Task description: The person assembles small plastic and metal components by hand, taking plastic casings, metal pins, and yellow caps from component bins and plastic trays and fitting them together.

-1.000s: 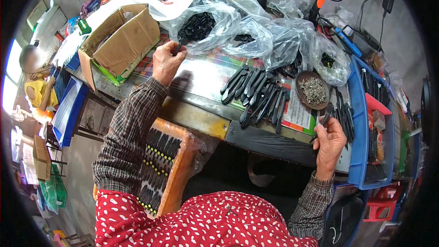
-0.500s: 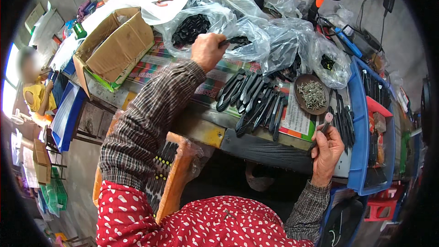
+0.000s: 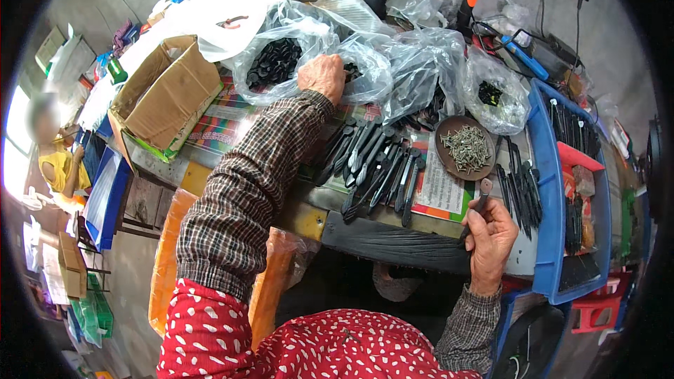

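Note:
My left hand reaches to the back of the bench, at the mouth of a clear plastic bag with small black parts inside. Its fingers are turned away and hidden behind the back of the hand. Near the bench's front edge on the right, my right hand is closed round a slender black piece with a pinkish-brown tip pointing up. Just beyond that hand stands a round brown dish of small metal screws. Between my hands lies a pile of black handles.
Left of my left hand sit another bag of black parts and an open cardboard box. A blue crate borders the right, beside more black handles. An orange tray is below my left arm. A person in yellow sits far left.
The view has shifted slightly, so the bench things sit further left. Relative to the bags, my left hand has moved right, and the black piece at its fingers no longer shows. My right hand keeps its hold.

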Action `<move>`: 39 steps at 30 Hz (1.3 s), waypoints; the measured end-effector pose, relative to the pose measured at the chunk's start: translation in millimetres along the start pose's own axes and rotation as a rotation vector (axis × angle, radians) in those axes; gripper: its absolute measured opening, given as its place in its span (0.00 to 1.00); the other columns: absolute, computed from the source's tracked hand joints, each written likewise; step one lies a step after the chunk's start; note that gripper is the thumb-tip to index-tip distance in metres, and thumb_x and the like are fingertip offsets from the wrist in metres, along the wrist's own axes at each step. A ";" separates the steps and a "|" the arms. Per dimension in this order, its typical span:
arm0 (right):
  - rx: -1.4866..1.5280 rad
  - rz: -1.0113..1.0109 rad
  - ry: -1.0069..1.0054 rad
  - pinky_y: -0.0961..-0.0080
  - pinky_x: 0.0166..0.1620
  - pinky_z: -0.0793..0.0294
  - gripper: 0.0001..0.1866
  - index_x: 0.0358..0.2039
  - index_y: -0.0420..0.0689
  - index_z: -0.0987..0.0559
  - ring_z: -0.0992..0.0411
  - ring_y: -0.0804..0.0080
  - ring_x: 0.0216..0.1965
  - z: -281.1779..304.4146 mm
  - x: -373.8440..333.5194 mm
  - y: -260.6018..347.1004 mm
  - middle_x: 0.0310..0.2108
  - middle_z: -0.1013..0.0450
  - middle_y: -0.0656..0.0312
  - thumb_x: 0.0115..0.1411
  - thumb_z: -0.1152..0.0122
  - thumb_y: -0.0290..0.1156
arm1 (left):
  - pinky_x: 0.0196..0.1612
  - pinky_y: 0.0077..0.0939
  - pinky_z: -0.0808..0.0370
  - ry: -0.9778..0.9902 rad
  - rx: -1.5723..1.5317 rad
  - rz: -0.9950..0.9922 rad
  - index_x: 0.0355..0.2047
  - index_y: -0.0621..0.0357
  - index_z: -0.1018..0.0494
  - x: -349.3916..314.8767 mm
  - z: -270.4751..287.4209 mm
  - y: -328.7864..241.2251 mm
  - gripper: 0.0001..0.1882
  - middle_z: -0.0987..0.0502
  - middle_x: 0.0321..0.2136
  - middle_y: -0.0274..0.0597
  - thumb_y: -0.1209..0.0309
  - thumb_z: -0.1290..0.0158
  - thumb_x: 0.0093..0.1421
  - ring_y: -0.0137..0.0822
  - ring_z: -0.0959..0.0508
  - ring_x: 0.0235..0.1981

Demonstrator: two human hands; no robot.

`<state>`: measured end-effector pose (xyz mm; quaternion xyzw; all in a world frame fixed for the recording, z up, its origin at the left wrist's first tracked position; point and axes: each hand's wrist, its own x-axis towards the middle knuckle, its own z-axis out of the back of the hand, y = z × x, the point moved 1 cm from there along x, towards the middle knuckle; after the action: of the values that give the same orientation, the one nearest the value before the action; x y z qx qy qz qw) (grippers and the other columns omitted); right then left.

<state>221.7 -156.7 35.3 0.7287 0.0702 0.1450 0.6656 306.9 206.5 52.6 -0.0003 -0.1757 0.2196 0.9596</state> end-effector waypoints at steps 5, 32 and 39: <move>0.007 -0.001 -0.002 0.92 0.17 0.39 0.10 0.38 0.34 0.26 0.35 0.88 0.21 -2.3 1.4 3.1 0.26 0.28 0.62 0.57 0.43 0.24 | 0.36 0.41 0.25 -0.089 -0.024 0.051 0.28 0.61 0.23 10.8 -18.7 6.8 0.12 0.22 0.28 0.52 0.63 0.44 0.52 0.49 0.22 0.33; -0.183 0.218 -0.054 0.90 0.17 0.42 0.07 0.34 0.36 0.25 0.40 0.89 0.16 -1.5 -21.5 17.0 0.21 0.33 0.70 0.58 0.42 0.26 | 0.16 0.09 0.45 0.099 -1.416 0.093 0.40 0.61 0.23 -157.3 94.1 -12.6 0.11 0.23 0.22 0.30 0.75 0.44 0.55 0.13 0.40 0.13; -0.108 0.121 0.093 0.90 0.22 0.39 0.05 0.33 0.36 0.25 0.38 0.90 0.21 -24.6 -53.2 33.4 0.27 0.33 0.70 0.56 0.42 0.21 | 0.16 0.10 0.46 0.242 -1.646 0.114 0.37 0.60 0.25 -231.0 100.0 -29.0 0.07 0.23 0.23 0.31 0.75 0.46 0.56 0.13 0.39 0.14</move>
<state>160.7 -152.5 63.9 0.6870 0.0488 0.2221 0.6901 90.9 75.3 70.7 -0.7341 -0.1756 0.0675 0.6524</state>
